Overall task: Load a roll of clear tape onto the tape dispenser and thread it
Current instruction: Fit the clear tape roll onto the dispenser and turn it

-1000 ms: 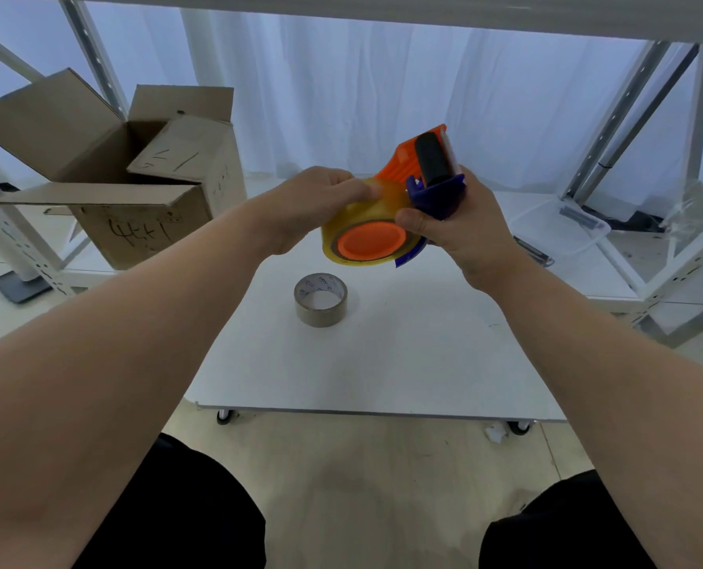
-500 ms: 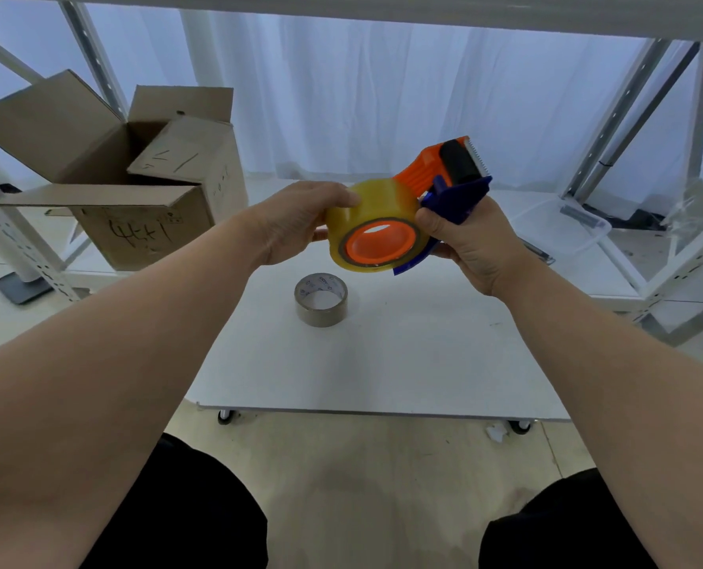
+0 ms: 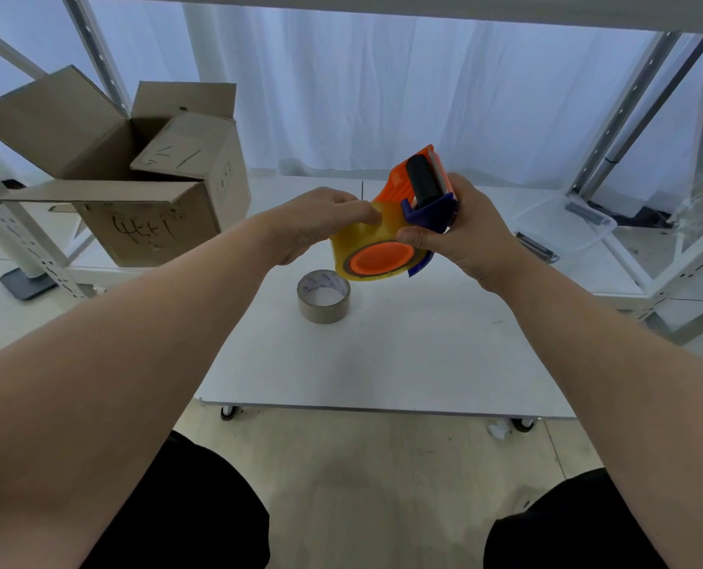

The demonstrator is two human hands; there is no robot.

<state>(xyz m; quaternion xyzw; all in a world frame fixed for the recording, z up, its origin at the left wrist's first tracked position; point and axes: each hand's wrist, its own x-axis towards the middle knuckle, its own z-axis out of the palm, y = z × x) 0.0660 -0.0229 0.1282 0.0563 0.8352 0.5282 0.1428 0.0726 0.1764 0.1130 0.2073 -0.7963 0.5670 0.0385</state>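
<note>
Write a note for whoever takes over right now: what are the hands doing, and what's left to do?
Left hand: fingers curled on the clear tape roll.
Right hand: grips the tape dispenser, held above the table.
Done: the roll sits on the dispenser's orange hub.
Left: free the tape end and thread it past the black roller. Whether an end is lifted yet cannot be told.
A spare roll lies on the table.
</note>
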